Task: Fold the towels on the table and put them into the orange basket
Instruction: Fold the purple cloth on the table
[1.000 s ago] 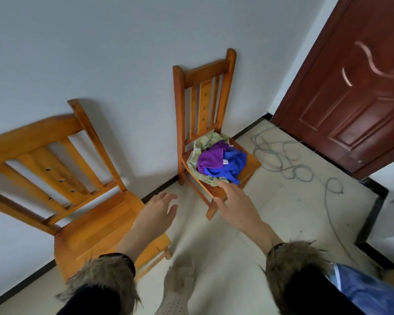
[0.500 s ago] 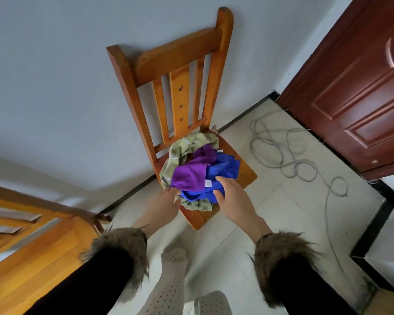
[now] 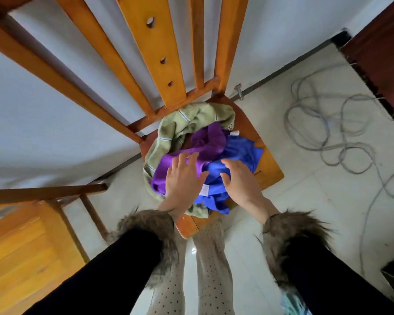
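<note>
Fingers (image 3: 187,159) spread, apparently touching towels (image 3: 214,144)

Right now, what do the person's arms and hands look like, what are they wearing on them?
Both hands, the left hand and the right hand, are bare: no gloves, and no rings or watch that can be seen. Each arm wears a black sleeve that ends at the wrist in a shaggy brown-grey fur cuff; the right cuff matches it.
</note>
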Motion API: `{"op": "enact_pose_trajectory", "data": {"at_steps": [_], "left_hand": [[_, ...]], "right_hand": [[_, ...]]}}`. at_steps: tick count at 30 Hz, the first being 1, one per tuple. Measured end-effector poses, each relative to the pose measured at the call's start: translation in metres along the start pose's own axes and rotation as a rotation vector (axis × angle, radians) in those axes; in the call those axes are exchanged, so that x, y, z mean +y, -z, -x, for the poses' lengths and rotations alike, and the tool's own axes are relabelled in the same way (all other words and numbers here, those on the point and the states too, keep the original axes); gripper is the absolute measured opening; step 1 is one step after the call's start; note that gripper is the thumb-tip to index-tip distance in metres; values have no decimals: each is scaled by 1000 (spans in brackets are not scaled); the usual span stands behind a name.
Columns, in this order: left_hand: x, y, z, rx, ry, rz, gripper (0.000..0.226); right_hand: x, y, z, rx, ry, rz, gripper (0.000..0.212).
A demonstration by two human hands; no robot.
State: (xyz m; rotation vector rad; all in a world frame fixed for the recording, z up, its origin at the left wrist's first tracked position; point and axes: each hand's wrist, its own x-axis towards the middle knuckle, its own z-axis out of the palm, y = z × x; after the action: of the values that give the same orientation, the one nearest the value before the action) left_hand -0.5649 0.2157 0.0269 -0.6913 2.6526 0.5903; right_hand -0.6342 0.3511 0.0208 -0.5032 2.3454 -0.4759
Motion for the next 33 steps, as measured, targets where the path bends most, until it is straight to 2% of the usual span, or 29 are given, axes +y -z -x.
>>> {"op": "enact_pose_trajectory", "data": {"at_steps": [2,4,7,10,13,15,18,24,33], "left_hand": [[4,-11,-20,-16,9,-70,52],[3,-14,-36,13,0,-53,39],[-1,5,-46,77,28,264,22],[-9,45,-44,127,73,472,14],[-19,84,-40,143,82,470,13],[-25,101,-37,161,84,443,13],[-35,124,-27,219,116,386,17],[-32,186,11,432,106,418,13],[-6,293,94,720,48,557,9]], "right_hand": [[7,-7,-19,-38,53,-10,43],[10,-9,-35,-40,105,-5,43],[7,-8,-52,-10,174,55,44],[-8,0,-64,116,265,136,39],[-29,11,-76,257,340,164,27],[-46,23,-82,301,388,157,16],[-72,53,-80,347,439,70,10],[-125,124,-51,359,601,-66,9],[-200,214,37,470,823,-174,11]]}}
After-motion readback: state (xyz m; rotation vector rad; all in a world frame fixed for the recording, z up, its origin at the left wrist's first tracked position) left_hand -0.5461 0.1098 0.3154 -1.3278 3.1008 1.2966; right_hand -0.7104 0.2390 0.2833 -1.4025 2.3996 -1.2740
